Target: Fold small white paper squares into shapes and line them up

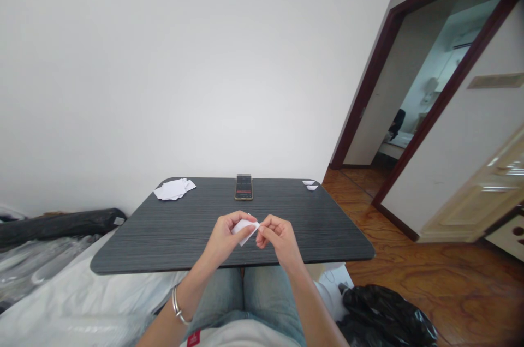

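My left hand (226, 237) and my right hand (275, 234) meet above the near edge of a dark grey table (172, 229). Both pinch a small piece of white paper (244, 228) between fingers and thumbs; the paper looks folded. My left wrist wears a silver bracelet (177, 306). My legs in blue jeans show under the table's front edge.
A loose pile of white paper sheets (174, 189) lies at the table's far left. A phone (243, 187) stands at the far middle. Two small folded paper pieces (310, 185) sit at the far right. A black bag (385, 317) lies on the wooden floor; an open doorway (426, 101) is at right.
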The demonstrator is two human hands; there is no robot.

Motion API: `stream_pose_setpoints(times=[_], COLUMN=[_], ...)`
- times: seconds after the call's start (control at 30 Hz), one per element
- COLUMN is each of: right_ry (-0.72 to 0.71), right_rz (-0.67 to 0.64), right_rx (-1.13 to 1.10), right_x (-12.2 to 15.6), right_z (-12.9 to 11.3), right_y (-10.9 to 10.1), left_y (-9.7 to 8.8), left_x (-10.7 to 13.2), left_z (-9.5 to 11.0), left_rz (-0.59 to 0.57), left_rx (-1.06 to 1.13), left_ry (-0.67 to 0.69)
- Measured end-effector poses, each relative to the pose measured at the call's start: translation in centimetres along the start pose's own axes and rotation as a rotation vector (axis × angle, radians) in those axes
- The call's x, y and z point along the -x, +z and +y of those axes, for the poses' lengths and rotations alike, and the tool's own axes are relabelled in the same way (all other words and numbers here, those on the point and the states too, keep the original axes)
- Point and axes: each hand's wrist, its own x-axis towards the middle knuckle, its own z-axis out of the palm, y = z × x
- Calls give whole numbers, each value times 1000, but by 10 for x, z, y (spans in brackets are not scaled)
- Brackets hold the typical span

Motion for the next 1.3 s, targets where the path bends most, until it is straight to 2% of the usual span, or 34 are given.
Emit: stream_pose_setpoints(times=[0.13,0.37,0.63,0.87,1.03,1.3], right_ry=[6,-14,-72,-71,-70,-110], right_rz=[-2,-104,-78,-11,-87,-122], right_rx=[-12,60,127,28,21,80], right_x=[1,3,4,2,1,-2], right_z=[0,-3,-3,4,4,9], right_y=[0,-4,-2,3,0,-5], left_y=[3,1,1,2,-1,-1], left_x=[0,0,1,1,0,0], left_z=[0,2,2,3,5,4], left_rz=[34,34,5,-8,-2,-48], left_rx=[15,12,9,17,36,28], left_ry=[0,-15,-39,-33,-46,-47])
